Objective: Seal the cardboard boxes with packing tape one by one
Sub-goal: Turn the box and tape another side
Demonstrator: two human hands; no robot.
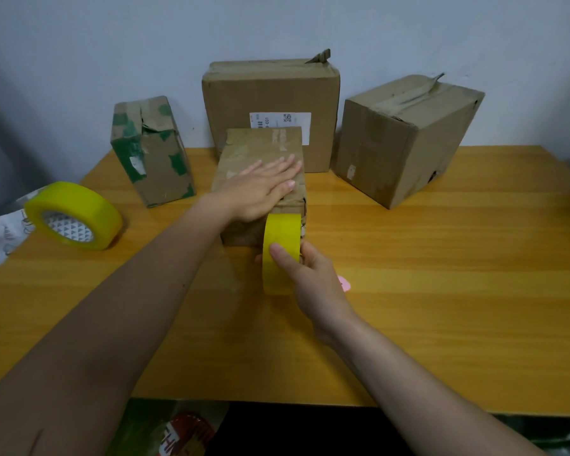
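A person seals a small cardboard box [264,153] at a wooden table [441,258], the left hand [260,189] lying flat with straight fingers on the box's top to hold it down. The right hand [305,274] grips a yellow roll of packing tape [281,251], thumb curled over its outer face, the roll standing on edge against the near end of the box. Whether a strip is already stuck along the top cannot be told from this angle.

Three more boxes wait behind: one patched with green tape [150,153] to the left, a large box with a white label [270,100] against the wall, and another large box [405,139] to the right, each of the two large ones showing a loose end of old tape at its top. A second yellow roll [74,215] lies on its side at the table's left edge, well apart from the work. A small pink object [344,284] peeks out beside the right wrist.

The step in hand appears to be laying tape over the first box's seam. The next move likely calls for drawing the roll down over the near face, pressing the strip flat, then cutting or tearing it free before turning to another box.
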